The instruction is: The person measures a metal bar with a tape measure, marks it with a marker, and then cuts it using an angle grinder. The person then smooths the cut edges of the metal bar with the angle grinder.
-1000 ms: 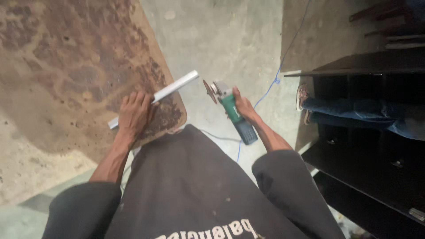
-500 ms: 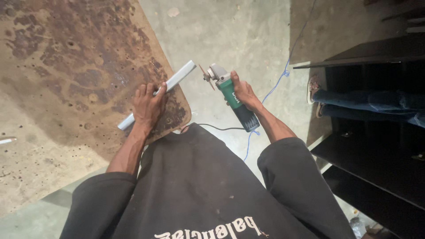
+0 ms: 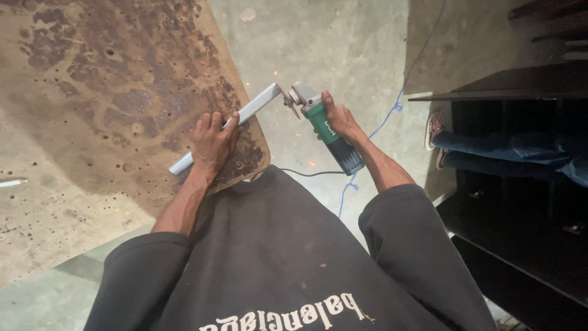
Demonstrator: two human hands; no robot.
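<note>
My left hand (image 3: pixel 212 142) presses a grey metal bar (image 3: pixel 248 113) flat on the corner of a stained brown board (image 3: pixel 110 86). The bar's far end juts past the board's edge. My right hand (image 3: pixel 340 120) grips a green angle grinder (image 3: pixel 324 127) by its body. The grinder's disc (image 3: pixel 294 100) touches the bar's free end, and small sparks scatter over the concrete floor below.
The grinder's black cord and a blue cable (image 3: pixel 392 113) trail over the concrete floor (image 3: pixel 331 43). A dark metal rack (image 3: pixel 520 184) stands at the right. Another person's legs in jeans and sandals (image 3: pixel 502 150) lie beside it. A white stick (image 3: pixel 12 182) lies at the far left.
The grinder has come in from the right until its disc meets the bar's end, and sparks now show. My left hand has kept its hold on the bar.
</note>
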